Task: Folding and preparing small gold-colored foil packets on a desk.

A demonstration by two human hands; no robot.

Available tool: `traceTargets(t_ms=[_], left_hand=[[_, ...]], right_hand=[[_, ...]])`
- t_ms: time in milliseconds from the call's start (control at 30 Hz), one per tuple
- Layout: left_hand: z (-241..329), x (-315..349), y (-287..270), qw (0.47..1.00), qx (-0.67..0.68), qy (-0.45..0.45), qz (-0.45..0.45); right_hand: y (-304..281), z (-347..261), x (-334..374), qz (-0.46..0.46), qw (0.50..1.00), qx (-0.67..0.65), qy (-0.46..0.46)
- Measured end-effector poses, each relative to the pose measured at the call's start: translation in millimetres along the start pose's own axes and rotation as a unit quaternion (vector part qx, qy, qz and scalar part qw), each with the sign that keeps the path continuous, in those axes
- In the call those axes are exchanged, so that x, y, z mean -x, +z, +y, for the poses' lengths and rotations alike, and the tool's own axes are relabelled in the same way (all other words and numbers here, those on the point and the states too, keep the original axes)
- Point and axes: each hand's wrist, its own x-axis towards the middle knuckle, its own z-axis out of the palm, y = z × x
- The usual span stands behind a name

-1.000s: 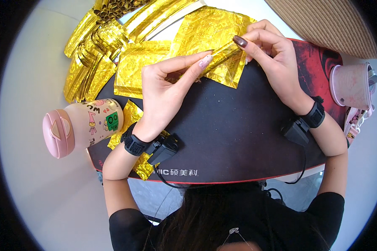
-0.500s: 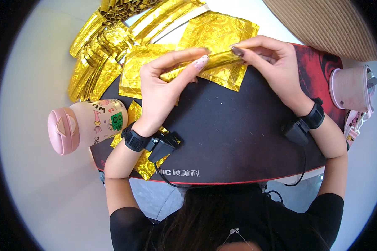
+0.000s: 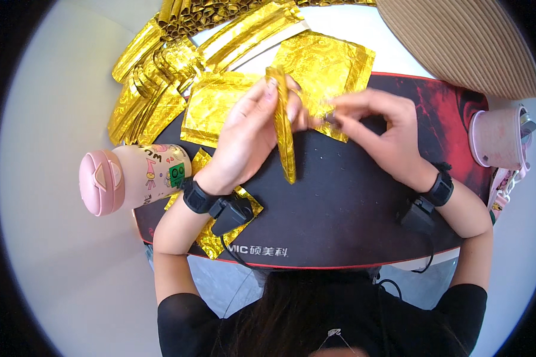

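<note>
My left hand (image 3: pixel 249 128) is closed around a rolled tube of gold foil paper (image 3: pixel 284 143), which now stands nearly upright in the picture, its lower end pointing toward me. To the right, my right hand (image 3: pixel 384 128) has let go of the tube. Its thumb and fingertips come close together over a flat gold foil sheet (image 3: pixel 324 56), but motion smears them, so whether they pinch anything is hidden. A second gold sheet (image 3: pixel 211 98) lies beyond my left wrist, and another gold piece (image 3: pixel 211 241) is partly under my left forearm.
Folded gold sheets (image 3: pixel 143 107) fan out at the far left, near stacked gold rolls (image 3: pixel 220 15). A pink-lidded bottle (image 3: pixel 146 175) lies at the left, a pink cup (image 3: pixel 495 140) is at the right. The dark mat (image 3: pixel 339 196) fronts corrugated cardboard (image 3: pixel 458 41).
The gold tube has swung from lying across between both hands to nearly upright in my left hand. My right hand has released its end. The view has shifted slightly.
</note>
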Motion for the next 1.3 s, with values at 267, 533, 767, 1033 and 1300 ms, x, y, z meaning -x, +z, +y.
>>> traceTargets(t_ms=[267, 533, 767, 1033, 1300], left_hand=[[-8, 13, 26, 0.981, -0.147, -0.130, -0.003], [-14, 13, 29, 0.968, -0.212, -0.122, -0.048], [-18, 17, 33, 0.955, -0.276, -0.102, -0.042], [-18, 20, 29, 0.951, -0.285, -0.113, -0.046], [-25, 23, 30, 0.933, -0.347, -0.085, -0.045]], right_hand=[[1, 3, -11, 0.031, 0.988, 0.062, -0.138], [0, 9, -8, 0.036, 0.982, 0.083, -0.165], [-1, 6, -4, 0.058, 0.976, 0.120, -0.170], [1, 9, -3, 0.051, 0.973, 0.124, -0.188], [1, 8, -2, 0.070, 0.968, 0.154, -0.184]])
